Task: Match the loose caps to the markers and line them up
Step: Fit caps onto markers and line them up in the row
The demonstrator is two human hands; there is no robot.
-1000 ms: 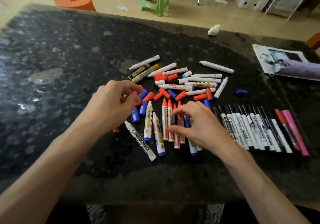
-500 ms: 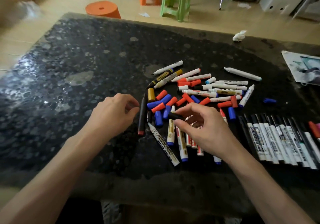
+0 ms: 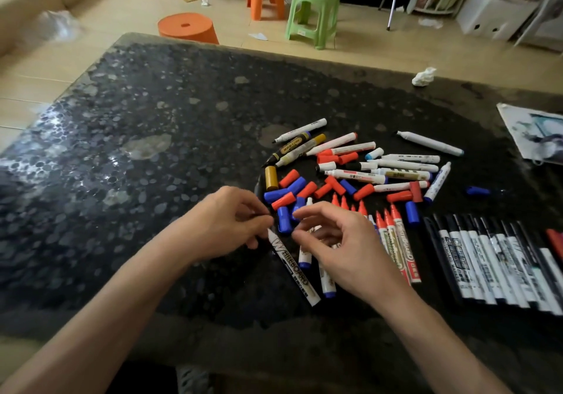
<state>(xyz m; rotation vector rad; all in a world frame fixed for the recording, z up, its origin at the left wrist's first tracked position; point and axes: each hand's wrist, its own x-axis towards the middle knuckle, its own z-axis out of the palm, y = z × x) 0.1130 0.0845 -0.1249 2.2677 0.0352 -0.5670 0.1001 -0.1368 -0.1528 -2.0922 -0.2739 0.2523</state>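
Note:
My left hand (image 3: pixel 225 221) pinches the top end of a white whiteboard marker (image 3: pixel 292 267), which slants down to the right on the black table (image 3: pixel 152 180). My right hand (image 3: pixel 341 244) hovers just right of it with thumb and fingers loosely curved, and nothing shows between them. Beyond my fingertips lie loose red and blue caps (image 3: pixel 286 194) and a yellow cap (image 3: pixel 271 177). Several markers (image 3: pixel 380 168) are scattered behind the caps. Red-capped markers (image 3: pixel 399 241) lie side by side right of my hand. A row of black-capped markers (image 3: pixel 493 259) lies further right.
A single blue cap (image 3: pixel 477 191) lies apart on the right. A crumpled tissue (image 3: pixel 423 76) and a printed paper (image 3: pixel 533 131) sit near the far right edge. Orange stools (image 3: pixel 187 26) and a green stool (image 3: pixel 313 6) stand on the floor beyond the table.
My right hand held a black cap half a second ago and now shows none. My left hand moved right onto the whiteboard marker's tip end. The camera shifted left.

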